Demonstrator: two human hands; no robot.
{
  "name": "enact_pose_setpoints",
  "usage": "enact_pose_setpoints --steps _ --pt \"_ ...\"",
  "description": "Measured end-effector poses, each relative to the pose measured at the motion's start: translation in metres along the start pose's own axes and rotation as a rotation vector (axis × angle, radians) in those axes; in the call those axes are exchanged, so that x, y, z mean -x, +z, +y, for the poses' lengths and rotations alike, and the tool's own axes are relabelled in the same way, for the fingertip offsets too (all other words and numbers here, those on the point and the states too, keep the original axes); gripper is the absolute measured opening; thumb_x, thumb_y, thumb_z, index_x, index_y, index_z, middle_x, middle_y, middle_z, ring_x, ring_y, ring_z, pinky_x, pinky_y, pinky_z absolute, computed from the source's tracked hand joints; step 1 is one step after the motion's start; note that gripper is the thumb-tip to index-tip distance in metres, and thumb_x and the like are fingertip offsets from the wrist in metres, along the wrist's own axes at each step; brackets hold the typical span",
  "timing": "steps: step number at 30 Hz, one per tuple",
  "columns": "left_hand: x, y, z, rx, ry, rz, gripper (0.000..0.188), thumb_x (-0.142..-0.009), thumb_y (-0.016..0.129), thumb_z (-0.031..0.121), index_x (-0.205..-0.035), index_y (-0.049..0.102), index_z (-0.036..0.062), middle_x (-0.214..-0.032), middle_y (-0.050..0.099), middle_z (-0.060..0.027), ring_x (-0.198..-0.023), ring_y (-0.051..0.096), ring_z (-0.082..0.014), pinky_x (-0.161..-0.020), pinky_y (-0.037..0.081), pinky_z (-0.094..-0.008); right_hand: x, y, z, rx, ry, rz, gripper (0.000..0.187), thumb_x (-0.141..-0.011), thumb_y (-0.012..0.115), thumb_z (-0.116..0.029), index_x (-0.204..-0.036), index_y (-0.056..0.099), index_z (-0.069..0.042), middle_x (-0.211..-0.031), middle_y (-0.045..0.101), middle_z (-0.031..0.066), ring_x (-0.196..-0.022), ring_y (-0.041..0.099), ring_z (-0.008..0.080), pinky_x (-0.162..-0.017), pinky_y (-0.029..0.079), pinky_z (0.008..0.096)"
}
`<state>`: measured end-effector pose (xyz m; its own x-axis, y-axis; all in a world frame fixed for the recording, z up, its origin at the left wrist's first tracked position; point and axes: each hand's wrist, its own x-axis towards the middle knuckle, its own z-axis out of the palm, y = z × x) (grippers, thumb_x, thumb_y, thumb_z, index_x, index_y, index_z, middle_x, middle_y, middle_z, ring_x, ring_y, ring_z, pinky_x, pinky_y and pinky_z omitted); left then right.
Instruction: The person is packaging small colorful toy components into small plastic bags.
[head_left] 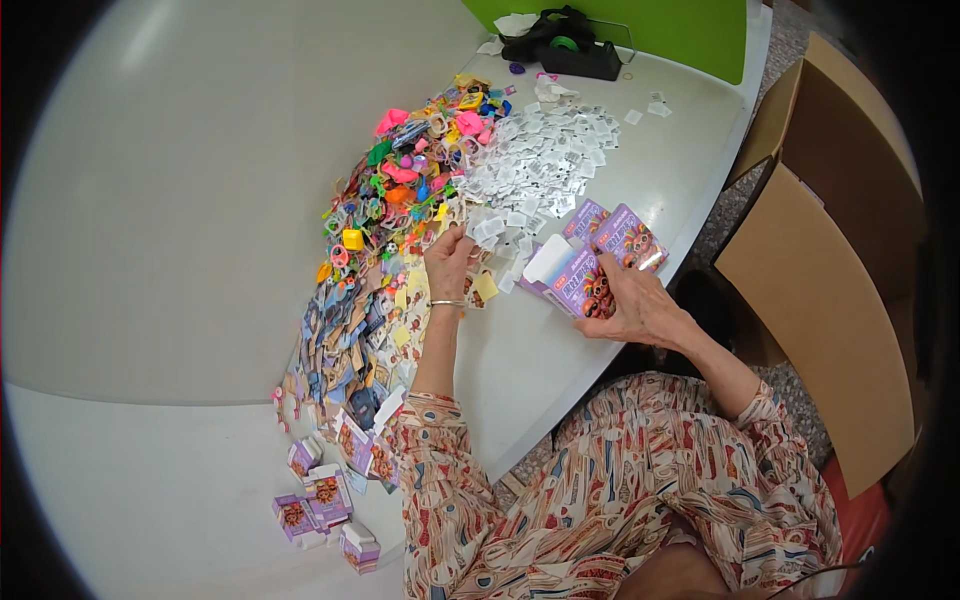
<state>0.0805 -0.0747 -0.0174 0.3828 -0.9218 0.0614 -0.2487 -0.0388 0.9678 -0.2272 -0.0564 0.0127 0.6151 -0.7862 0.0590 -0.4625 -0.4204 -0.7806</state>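
Note:
My right hand (640,305) grips an open purple cardboard box (572,284) with a white flap and a colourful printed front. More purple boxes (628,240) lie against it, just beyond my fingers. My left hand (447,262) is closed in a pinch at the edge of the heaps; what sits between its fingers is too small to make out. Right by those fingertips are pale translucent packets (487,228). Ahead spreads a heap of small white packets (545,160). Beyond my left hand lies a pile of small colourful toys (400,180).
Folded printed papers (345,330) and yellowish cards (408,310) lie left of my left forearm. Several purple boxes (325,495) sit at the lower left. A black tape dispenser (580,60) stands at the far edge by a green panel (660,35). To the right is a large open carton (815,270).

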Motion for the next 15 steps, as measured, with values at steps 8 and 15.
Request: enact_pose_setpoints --steps 8,15 --pt "-0.015 0.011 -0.008 -0.511 0.398 0.121 0.011 -0.083 0.061 0.01 -0.091 0.067 0.0042 -0.066 0.063 -0.0118 -0.057 0.061 -0.0204 -0.058 0.047 -0.031 0.001 -0.004 -0.003 -0.027 0.051 -0.022 0.088 -0.066 0.072 -0.043 -0.122 0.037 0.014 -0.072 0.058 0.022 -0.068 0.06 0.0365 -0.062 0.046 0.0427" --pt "-0.008 0.013 0.009 0.052 -0.032 0.045 0.015 -0.088 0.062 0.01 -0.097 0.065 -0.0018 -0.078 0.065 -0.0018 -0.065 0.062 -0.0081 -0.057 0.05 -0.0212 0.001 -0.007 -0.003 0.003 0.065 -0.024 0.078 -0.066 0.073 -0.043 -0.112 0.041 0.01 -0.073 0.056 0.0211 -0.065 0.057 0.0346 -0.062 0.045 0.042"
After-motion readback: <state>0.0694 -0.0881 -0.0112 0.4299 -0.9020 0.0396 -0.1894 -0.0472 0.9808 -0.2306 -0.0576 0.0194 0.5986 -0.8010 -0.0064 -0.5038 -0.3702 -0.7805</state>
